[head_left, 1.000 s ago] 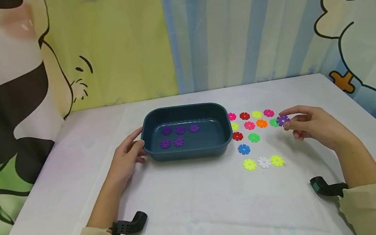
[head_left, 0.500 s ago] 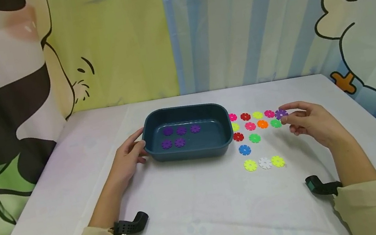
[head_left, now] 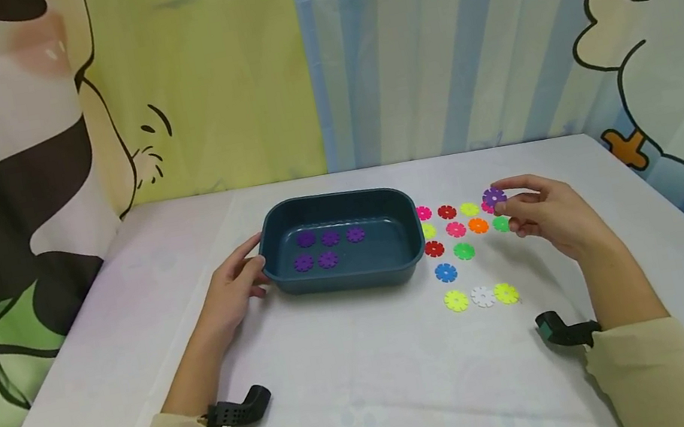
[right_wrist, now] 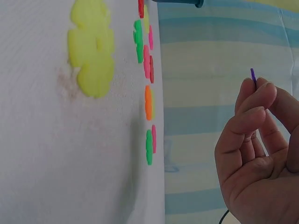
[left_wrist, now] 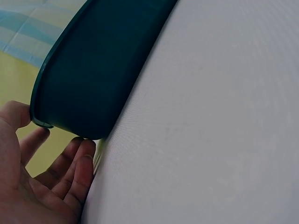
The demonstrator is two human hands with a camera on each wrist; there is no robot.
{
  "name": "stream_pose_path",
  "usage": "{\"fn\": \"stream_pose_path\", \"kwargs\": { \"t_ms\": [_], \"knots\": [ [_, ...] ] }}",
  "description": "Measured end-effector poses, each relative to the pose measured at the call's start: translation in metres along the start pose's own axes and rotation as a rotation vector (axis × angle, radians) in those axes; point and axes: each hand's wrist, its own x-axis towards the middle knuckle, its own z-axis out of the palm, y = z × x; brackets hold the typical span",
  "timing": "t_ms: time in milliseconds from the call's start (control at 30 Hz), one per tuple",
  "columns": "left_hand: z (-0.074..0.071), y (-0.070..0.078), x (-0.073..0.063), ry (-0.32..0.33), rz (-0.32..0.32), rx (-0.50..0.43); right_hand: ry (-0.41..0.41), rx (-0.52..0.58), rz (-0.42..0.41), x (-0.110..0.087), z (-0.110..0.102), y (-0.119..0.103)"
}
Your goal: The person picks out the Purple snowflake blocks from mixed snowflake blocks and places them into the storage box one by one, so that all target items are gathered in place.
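A purple notched plastic disc (head_left: 493,197), flower-like in shape, is pinched between the thumb and fingertips of my right hand (head_left: 544,214). In the right wrist view the purple disc (right_wrist: 252,74) shows edge-on above the fingertips, raised off the table. My left hand (head_left: 231,286) holds the left end of a dark teal plastic basin (head_left: 347,279), thumb at its rim. In the left wrist view the other fingers curl beside the basin's end wall (left_wrist: 84,93). Several purple discs (head_left: 328,260) lie apart from each other on the basin floor.
Right of the basin several discs lie flat: an orange disc (head_left: 478,226), a blue disc (head_left: 445,272), a white disc (head_left: 483,297), others red, pink, yellow and green. The white tabletop (head_left: 355,364) ends at a printed curtain (head_left: 421,39) behind.
My right hand has moved left and slightly away from me, carrying the purple disc from beside the green disc to over the far pink one. The left hand and basin stay put.
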Motion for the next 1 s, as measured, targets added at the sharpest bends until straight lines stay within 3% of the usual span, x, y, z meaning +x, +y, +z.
{"fn": "stream_pose_path", "kwargs": {
  "t_ms": [1000],
  "knots": [
    [0.000, 0.001, 0.000, -0.003, 0.000, -0.001, -0.089, 0.127, -0.106, 0.013, 0.051, -0.039]
  ]
}}
